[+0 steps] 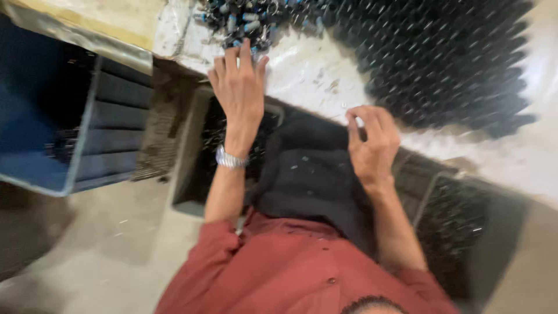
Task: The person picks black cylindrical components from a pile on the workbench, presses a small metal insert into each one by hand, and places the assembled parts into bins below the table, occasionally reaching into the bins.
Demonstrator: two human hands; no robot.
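My left hand (238,81), with a metal watch on its wrist, reaches forward with fingers stretched flat. Its fingertips touch a heap of small dark parts with blue ends (244,20) on the white worktop (314,72). My right hand (372,139) hovers at the worktop's near edge with fingers curled toward the thumb. The blur hides whether anything is pinched there. A large pile of small black parts (442,58) lies just beyond the right hand. A dark cloth (308,174) covers my lap over a red shirt.
A blue-grey crate (87,134) stands on the floor at the left. A dark bin (197,168) sits under the worktop's edge below my left arm, and another bin with black parts (459,227) is at the right. Grey concrete floor (104,244) lies at lower left.
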